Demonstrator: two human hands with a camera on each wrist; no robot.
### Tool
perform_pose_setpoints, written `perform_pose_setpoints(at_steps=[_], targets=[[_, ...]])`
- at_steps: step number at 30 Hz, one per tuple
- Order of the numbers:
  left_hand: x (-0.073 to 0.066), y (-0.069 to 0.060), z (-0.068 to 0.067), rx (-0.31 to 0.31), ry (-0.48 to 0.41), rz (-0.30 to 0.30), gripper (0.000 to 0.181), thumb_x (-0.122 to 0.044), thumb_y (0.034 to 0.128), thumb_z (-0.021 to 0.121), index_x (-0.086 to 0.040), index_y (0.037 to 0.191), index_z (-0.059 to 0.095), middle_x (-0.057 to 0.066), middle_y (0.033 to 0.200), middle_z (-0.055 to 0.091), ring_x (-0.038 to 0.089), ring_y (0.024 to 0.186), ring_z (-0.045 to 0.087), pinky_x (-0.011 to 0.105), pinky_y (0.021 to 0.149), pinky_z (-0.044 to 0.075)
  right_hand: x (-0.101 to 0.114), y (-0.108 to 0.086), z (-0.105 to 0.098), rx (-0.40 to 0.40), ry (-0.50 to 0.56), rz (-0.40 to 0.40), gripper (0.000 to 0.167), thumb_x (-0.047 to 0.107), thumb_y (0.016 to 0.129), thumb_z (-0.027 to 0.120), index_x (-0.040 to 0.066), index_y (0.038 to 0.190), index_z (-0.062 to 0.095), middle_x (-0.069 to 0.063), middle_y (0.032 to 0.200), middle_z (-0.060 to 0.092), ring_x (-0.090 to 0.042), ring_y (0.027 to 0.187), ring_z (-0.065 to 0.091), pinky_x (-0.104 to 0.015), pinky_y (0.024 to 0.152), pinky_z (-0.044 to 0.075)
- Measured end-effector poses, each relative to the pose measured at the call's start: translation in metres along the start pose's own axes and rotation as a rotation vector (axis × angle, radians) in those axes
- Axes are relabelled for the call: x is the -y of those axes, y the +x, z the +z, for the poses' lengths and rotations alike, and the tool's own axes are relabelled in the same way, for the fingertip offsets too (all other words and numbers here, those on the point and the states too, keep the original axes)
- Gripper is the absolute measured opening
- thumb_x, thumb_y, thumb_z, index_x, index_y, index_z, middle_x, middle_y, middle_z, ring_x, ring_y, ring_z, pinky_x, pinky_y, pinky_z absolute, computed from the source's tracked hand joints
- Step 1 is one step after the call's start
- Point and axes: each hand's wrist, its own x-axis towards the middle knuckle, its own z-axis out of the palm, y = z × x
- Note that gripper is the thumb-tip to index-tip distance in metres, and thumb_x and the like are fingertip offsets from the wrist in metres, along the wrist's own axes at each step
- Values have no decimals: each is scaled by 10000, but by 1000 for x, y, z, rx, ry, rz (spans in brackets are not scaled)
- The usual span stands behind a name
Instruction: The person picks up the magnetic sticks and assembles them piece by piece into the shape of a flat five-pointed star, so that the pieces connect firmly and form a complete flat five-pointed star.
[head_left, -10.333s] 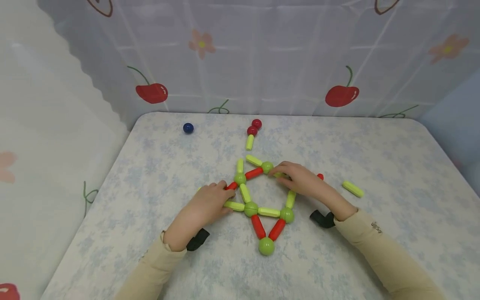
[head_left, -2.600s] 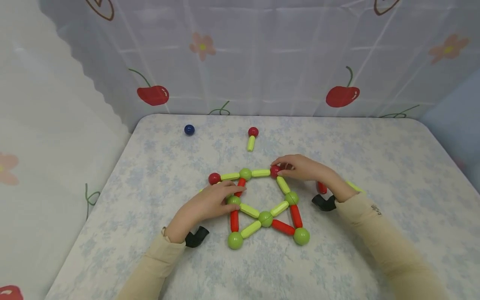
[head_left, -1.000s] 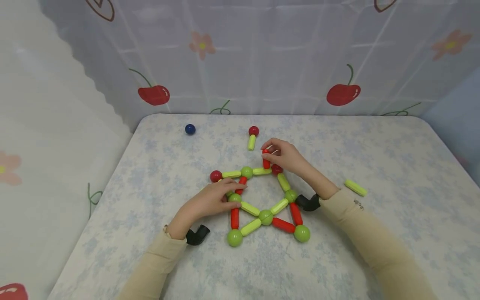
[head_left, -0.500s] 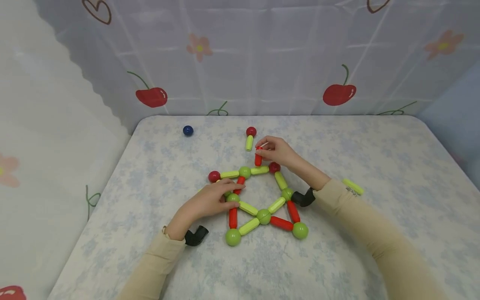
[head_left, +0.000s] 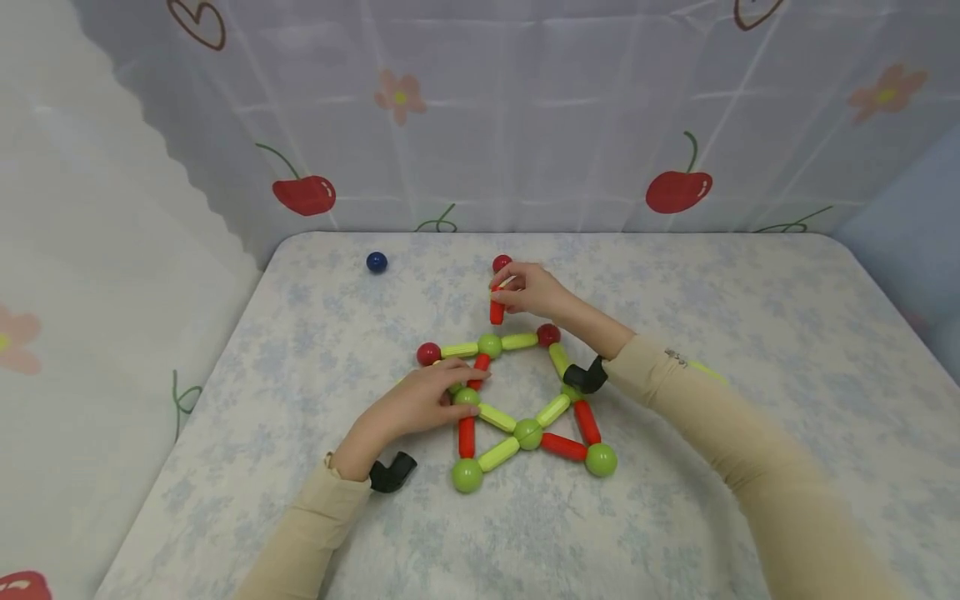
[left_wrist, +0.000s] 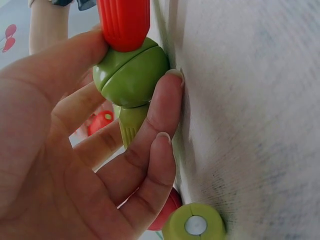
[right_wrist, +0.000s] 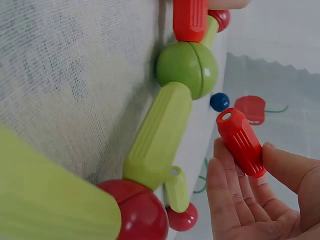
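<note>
A flat frame of magnetic rods and balls lies on the table. My left hand [head_left: 420, 404] grips a green ball [left_wrist: 131, 72] at the frame's left side, thumb and fingers on either side of it. Above the far side of the frame, my right hand [head_left: 536, 292] pinches a red magnetic rod [right_wrist: 242, 142] between thumb and fingers. That rod stands nearly upright in the head view, apart from the frame. Beneath it lies the far edge, with a green ball [head_left: 490, 346] between two yellow-green rods and red balls at the left [head_left: 429, 354] and right [head_left: 548, 335] ends.
A blue ball [head_left: 377, 262] sits at the far left. Behind the right hand are a red ball [head_left: 502, 263] and its yellow-green rod [right_wrist: 176, 190]. Another yellow-green rod [head_left: 707, 372] is partly covered by the right sleeve. A patterned curtain [head_left: 517, 125] borders the table's far edge.
Within the last second my right hand has carried the red rod left and slightly away, over the far edge of the frame. The left hand has stayed at the green ball.
</note>
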Motion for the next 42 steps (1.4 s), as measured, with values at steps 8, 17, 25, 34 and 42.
perform_pose_setpoints(at_steps=[8,17,25,34,42], targets=[[0,0,0,5,-4,6,459,-239,874,685,-115,1300,566,43,1142,530,70,655,494,264,646,446,1,6,12,27,-154,45,182,115,904,636,27,1057,592,-123,909,640,-293,807,629,-359,740,516],[-1,0,-1,5,-2,2,456,-234,875,683,-114,1299,567,48,1148,531,77,662,501,266,650,448,4,5,13,26,-201,36,177,101,906,629,5,1051,592,-143,905,642,-301,808,635,-366,735,519],[0,0,0,3,-8,7,453,-241,878,679,-114,1299,567,50,1156,528,71,664,501,264,652,447,2,7,10,102,-412,31,285,154,933,596,39,1192,619,-145,1104,603,-283,978,572,-357,803,467],[0,2,0,10,-7,3,476,-259,873,685,-126,1312,558,33,1157,531,81,689,509,256,667,449,6,-9,-21,153,-419,-89,379,137,946,568,8,1299,518,-171,1194,562,-326,1090,535,-412,859,456],[0,0,-1,14,-3,-21,485,-258,870,689,-135,1318,552,28,1163,523,87,691,501,262,664,450,-9,-56,-72,66,-423,-145,326,91,943,565,-14,1251,541,-176,1134,572,-319,1014,533,-448,828,454]])
